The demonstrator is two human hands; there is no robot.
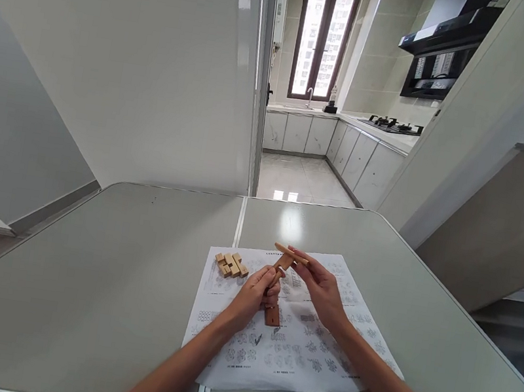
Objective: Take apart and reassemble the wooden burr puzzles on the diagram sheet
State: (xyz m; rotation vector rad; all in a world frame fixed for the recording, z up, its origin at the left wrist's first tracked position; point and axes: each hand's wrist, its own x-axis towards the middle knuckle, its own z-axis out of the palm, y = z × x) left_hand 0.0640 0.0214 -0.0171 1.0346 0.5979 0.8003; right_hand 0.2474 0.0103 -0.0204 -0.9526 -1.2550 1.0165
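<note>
My left hand [256, 294] is closed around a brown wooden bar [272, 315] that sticks out below and above its fingers. My right hand [320, 285] pinches a lighter wooden bar [289, 252] that lies crosswise against the top of the first one. Both hands hover over a printed instruction sheet [296, 354] on the grey table [78, 286]. A small pile of several light wooden pieces [232, 265] rests on the sheet's far left corner, just left of my left hand.
A metal seam [240, 219] runs down the table's middle. Beyond the table's far edge, a doorway opens onto a kitchen with cabinets [311, 134], a window [322, 40] and a range hood [444, 52]. White walls flank the doorway.
</note>
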